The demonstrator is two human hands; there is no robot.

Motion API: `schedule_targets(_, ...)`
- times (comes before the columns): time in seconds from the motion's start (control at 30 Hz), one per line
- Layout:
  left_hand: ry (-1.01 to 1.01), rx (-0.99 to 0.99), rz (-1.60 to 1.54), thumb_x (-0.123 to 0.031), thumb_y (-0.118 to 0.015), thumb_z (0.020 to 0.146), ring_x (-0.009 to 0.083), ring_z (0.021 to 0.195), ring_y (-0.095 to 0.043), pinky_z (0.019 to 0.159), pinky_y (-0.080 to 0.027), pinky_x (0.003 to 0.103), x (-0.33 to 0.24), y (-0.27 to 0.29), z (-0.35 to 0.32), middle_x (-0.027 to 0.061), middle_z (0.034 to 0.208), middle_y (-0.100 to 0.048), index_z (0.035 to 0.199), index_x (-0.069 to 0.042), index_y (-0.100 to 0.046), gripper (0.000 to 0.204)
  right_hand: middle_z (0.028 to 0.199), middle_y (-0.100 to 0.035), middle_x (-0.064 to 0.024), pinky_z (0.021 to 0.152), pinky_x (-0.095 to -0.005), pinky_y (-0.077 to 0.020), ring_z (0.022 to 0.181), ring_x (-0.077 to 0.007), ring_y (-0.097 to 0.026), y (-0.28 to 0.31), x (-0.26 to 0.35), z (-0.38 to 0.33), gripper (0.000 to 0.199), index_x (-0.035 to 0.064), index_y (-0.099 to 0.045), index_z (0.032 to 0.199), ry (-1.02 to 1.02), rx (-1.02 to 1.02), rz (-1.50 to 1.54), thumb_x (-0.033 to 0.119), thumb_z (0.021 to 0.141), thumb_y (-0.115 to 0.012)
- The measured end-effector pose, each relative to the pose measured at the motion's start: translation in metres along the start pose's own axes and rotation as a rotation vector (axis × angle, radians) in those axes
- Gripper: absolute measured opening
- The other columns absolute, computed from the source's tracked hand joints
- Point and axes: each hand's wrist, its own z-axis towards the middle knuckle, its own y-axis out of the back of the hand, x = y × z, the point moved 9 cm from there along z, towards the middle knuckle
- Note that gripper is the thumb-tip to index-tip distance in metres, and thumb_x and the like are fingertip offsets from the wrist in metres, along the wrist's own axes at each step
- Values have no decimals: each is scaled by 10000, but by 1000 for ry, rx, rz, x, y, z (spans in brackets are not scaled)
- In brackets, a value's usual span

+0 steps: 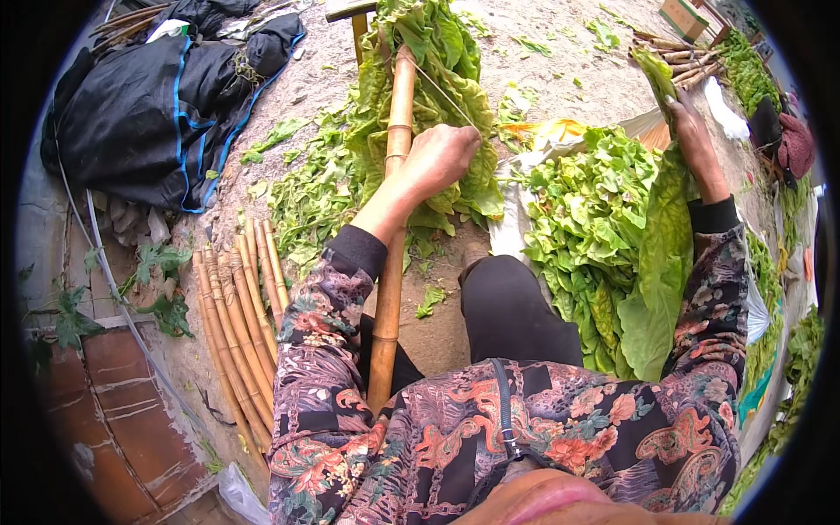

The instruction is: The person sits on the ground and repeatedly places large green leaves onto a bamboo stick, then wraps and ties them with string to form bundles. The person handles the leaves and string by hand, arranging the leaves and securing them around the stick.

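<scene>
From where I stand, the work looks partly done. A thick bunch of hanging leaves [372, 122] crowds the far end of a bamboo pole [399, 118], while the near stretch, running down toward the person's lap, is bare. A large heap of leaves [582, 206] lies loose on a pale sheet [508, 229] to the right of the knee, so plenty seems left to hang. Beyond the left elbow, spare bamboo poles [229, 315] lie side by side on the ground with no leaves on them.

The left hand [440, 160] is curled into a fist and appears clamped on a thin string [437, 87], which runs taut to it from the pole's far end. That wrist crosses over the pole, and the hanging leaves are right beside and behind the knuckles. The right hand [691, 140] is well apart from the left, out past the heap, its fingers closed around the upper part of a long broad leaf [661, 262]. The leaf hangs below that hand along the heap's right edge; I can't tell whether it is one leaf or several layered together.
</scene>
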Motion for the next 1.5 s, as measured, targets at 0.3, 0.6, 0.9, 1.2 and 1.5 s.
schedule_targets(0.3,-274,-211,450,-159,-566,784,347,742,-639,672,-503,439,-45,105,107,166,702,-629,806,-53,-653,139,1074,-599,-135,876,-401,-411,996,-297,-558,-251,162,144,331,89,-560,1157,607,-101,-129,139,831,-559)
schedule_targets(0.6,606,-66,344,-339,-561,842,284,883,-645,797,-489,390,270,163,53,138,927,-677,995,-154,-704,280,1144,-585,-118,877,-260,-425,1000,-157,-537,-346,103,144,393,-52,-504,1211,-131,-59,1188,94,854,-579)
schedule_targets(0.9,684,-406,-561,-131,-534,886,73,557,-412,528,-369,234,271,101,-24,-32,691,-518,1012,32,-617,222,1171,-552,-170,853,-272,-447,1003,-182,-548,-375,108,144,547,-125,-400,1271,-219,-114,1450,87,819,-626)
schedule_targets(1.2,468,-394,109,-171,-672,694,309,751,-637,661,-494,387,221,113,16,161,798,-652,978,-43,-617,317,1044,-603,-54,816,-239,-444,906,-105,-540,-354,120,144,311,-29,-527,1151,-61,-206,1097,52,857,-591)
schedule_targets(1.5,272,-630,571,-170,-610,742,323,593,-616,527,-476,426,170,137,33,102,628,-612,824,-127,-572,100,1097,-576,-107,840,-280,-425,951,-153,-523,-343,107,144,372,-35,-474,1195,-180,-554,1456,89,864,-589)
